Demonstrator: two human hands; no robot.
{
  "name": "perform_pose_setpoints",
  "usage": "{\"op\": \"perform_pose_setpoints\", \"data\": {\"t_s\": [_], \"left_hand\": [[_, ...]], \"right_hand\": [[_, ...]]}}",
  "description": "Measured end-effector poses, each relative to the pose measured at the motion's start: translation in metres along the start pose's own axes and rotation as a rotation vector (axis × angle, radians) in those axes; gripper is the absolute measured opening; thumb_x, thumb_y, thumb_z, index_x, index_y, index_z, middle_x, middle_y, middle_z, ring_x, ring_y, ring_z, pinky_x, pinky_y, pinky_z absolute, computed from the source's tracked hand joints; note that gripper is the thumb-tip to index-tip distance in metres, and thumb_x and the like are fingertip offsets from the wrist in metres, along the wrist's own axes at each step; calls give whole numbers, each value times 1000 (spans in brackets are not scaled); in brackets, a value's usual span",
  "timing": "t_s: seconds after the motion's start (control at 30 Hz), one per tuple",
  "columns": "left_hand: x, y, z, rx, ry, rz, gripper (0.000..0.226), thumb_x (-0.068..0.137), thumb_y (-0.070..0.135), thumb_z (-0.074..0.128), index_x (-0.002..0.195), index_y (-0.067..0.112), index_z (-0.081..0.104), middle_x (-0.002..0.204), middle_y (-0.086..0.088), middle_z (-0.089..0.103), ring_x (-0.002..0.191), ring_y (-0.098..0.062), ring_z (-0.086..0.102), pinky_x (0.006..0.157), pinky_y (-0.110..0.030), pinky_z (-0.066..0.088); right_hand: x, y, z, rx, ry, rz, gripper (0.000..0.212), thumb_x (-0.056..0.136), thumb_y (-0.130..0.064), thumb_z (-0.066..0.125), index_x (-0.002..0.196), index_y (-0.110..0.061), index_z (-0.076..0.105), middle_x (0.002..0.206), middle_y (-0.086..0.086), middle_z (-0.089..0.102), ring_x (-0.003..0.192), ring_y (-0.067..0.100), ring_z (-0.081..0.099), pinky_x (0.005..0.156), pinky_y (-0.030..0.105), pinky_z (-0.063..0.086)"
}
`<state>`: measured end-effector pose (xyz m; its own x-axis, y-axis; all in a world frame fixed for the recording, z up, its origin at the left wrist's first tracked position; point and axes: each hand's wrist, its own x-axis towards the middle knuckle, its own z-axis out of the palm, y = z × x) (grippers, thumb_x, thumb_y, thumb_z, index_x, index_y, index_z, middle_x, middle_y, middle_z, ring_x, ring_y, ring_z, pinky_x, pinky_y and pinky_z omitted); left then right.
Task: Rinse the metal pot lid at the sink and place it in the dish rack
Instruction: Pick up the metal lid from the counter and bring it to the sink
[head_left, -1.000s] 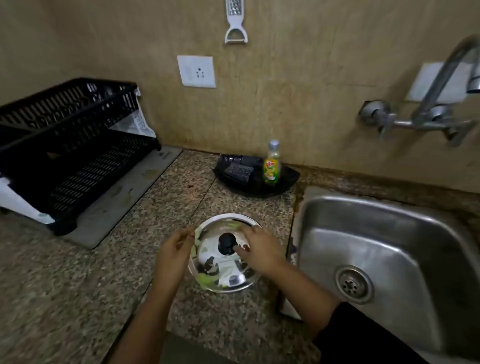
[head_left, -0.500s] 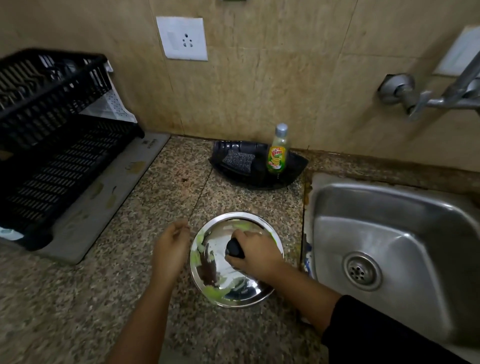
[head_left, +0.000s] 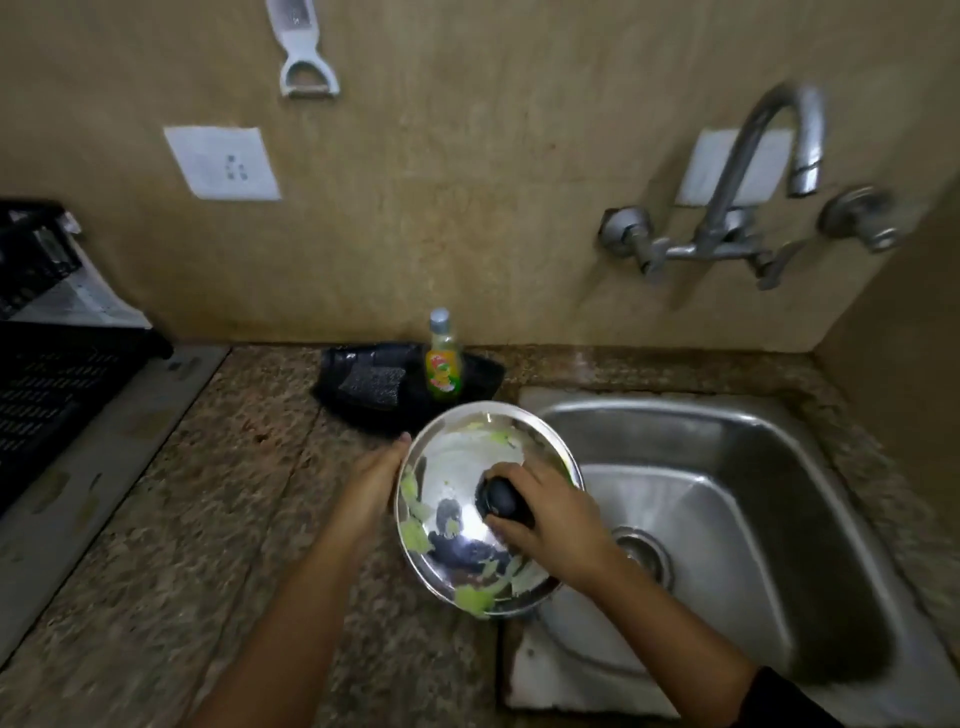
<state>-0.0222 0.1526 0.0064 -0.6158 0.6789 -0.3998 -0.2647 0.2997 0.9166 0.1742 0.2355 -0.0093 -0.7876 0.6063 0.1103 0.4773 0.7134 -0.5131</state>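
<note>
The shiny metal pot lid, smeared with green residue near its rim, is held up at the left edge of the steel sink. My right hand grips its black knob. My left hand steadies the lid's left rim with its fingers behind the edge. The black dish rack stands at the far left, partly cut off by the frame. The tap sticks out of the wall above the sink, and no water runs from it.
A dish soap bottle and a scrub pad sit on a black tray by the wall, just behind the lid. A grey mat lies under the rack. A peeler and a socket are on the wall.
The lid has been lifted off the granite counter and moved right, to the sink's edge. My right hand holds the knob throughout; my left hand has followed at the rim.
</note>
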Motion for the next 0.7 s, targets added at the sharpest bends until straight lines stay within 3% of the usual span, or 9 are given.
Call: {"op": "perform_pose_setpoints", "data": {"t_s": [0.07,0.2,0.4,0.5,0.57,0.63,0.7], "left_hand": [[1,8,44,-47,-93,3,24,94,25,56,78,13,70,72,-7,71,60,-16,67,66,-30,49],[-8,17,127,-42,-165,20,21,95,21,54,84,10,69,80,-12,70,73,-28,65,70,-34,50],[-18,19,211,-68,-82,113,27,90,22,62,85,-2,72,86,-25,71,77,-33,67,75,-44,53],[-22,29,246,-46,-21,210,27,92,18,60,70,5,68,69,-13,66,61,-21,61,66,-31,48],[-24,42,262,-37,-2,250,27,93,17,58,68,7,65,67,-9,63,60,-20,58,62,-28,45],[-20,54,272,-5,13,296,27,92,17,58,67,9,65,68,-9,64,63,-21,58,61,-28,46],[-13,64,275,23,9,327,27,92,19,59,68,9,66,70,-11,66,67,-25,60,65,-31,47]], "right_hand": [[-7,30,-25,-18,11,29,47,84,-45,62,127,-33,47,124,-3,54,113,18,52,83,34,48],[-23,86,-71,-68,41,41,47,83,-43,64,126,-33,47,125,-6,53,114,16,50,83,30,46],[-43,144,-125,-43,67,110,48,81,-45,65,125,-37,47,126,-12,51,113,10,50,82,27,47],[-41,168,-155,150,-22,186,50,73,-43,72,117,-39,47,121,-14,57,108,8,57,88,34,51],[-34,185,-176,281,-74,278,45,73,-38,75,112,-28,54,109,-6,65,101,14,62,89,39,52],[-21,199,-201,375,27,410,34,81,-32,73,110,-19,62,104,-1,66,99,18,62,90,35,51],[-3,207,-223,478,254,517,35,88,-34,64,117,-15,61,112,4,66,104,23,61,92,38,50]]}}
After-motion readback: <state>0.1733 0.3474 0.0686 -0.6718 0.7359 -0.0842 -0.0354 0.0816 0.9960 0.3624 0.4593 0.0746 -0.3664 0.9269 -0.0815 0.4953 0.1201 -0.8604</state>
